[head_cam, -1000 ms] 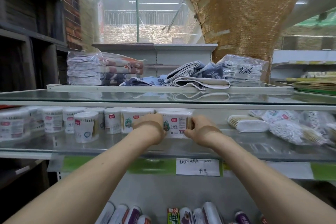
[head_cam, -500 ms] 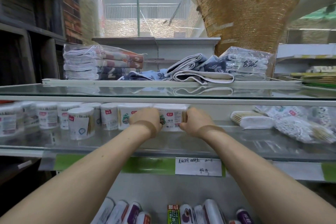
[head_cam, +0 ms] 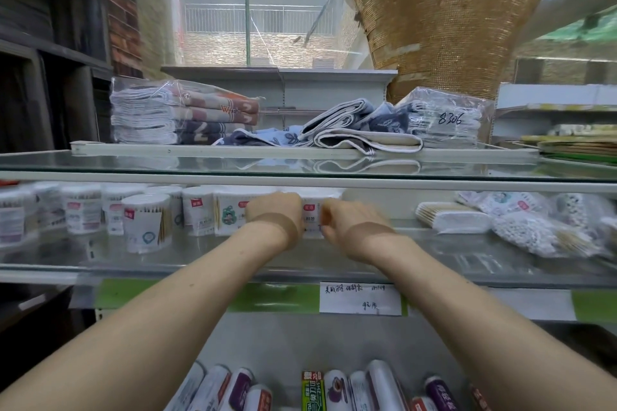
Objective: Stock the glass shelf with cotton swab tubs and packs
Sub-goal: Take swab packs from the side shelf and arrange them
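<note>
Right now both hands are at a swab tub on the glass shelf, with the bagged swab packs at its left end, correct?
Wrong end: the head view shows the bagged swab packs at the right end of the glass shelf. The rest holds.

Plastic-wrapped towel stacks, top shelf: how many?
2. Left towel stack left of the loose towels; right towel stack, marked 8306, right of them. Others may be hidden behind.

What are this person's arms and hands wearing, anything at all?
Both forearms are bare, no sleeves in view. The left hand and right hand wear no gloves, and no watch or bracelet shows. Blur hides any rings.
</note>
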`<state>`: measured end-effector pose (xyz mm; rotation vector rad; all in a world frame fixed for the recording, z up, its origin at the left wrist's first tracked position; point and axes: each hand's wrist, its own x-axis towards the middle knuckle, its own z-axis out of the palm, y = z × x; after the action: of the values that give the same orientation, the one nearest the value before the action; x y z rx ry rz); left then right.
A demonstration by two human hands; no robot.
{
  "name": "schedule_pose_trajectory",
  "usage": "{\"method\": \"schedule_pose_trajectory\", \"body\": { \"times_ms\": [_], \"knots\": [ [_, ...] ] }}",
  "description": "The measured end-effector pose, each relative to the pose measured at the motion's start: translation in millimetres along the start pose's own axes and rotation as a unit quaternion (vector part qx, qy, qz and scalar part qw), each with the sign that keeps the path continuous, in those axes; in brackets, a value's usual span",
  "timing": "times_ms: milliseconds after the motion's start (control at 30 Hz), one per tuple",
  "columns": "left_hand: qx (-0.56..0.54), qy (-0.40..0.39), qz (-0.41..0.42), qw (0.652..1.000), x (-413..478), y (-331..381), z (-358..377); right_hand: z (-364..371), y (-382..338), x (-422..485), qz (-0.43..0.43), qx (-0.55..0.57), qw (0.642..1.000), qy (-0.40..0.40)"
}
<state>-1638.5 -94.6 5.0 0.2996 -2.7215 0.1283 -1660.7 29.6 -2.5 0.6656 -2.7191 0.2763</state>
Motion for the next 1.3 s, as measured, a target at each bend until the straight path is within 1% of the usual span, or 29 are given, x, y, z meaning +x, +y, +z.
{"method": "schedule_pose_trajectory", "body": {
  "times_ms": [133, 267, 400, 500, 633, 733, 833, 1000, 1300],
  "knots": [
    [0.002, 0.004, -0.001, 1.0, 1, 0, 1, 4, -5, 5, -0.011, -0.016, 0.999, -0.031],
    [0.004, 0.013, 0.002, 1.0, 0, 0, 3, 7, -7, 4, -0.011, -0.003, 0.999, -0.041],
    [0.008, 0.002, -0.002, 1.0, -3, 1, 1, 4, -6, -2, -0.008, 0.013, 0.998, -0.061],
    [0.014, -0.003, -0.002, 1.0, -9, 6, -6, -4, -3, -11, 0.003, 0.015, 0.999, -0.045],
    [0.004, -0.007, 0.02, 1.0, -16, 19, -15, -16, 5, -31, -0.001, 0.024, 1.0, -0.001],
    [0.002, 0.004, 0.054, 0.999, -23, 33, -19, -20, 16, -43, -0.003, 0.014, 0.999, 0.03],
    [-0.023, 0.014, 0.089, 0.996, -30, 49, -22, -22, 32, -53, 0.002, -0.006, 0.999, 0.048],
    [-0.042, 0.026, 0.117, 0.992, -36, 76, -30, -30, 60, -69, 0.013, -0.022, 0.998, 0.064],
    [-0.084, 0.013, 0.173, 0.981, -35, 135, -33, -49, 115, -94, 0.052, -0.038, 0.996, 0.069]
  ]
}}
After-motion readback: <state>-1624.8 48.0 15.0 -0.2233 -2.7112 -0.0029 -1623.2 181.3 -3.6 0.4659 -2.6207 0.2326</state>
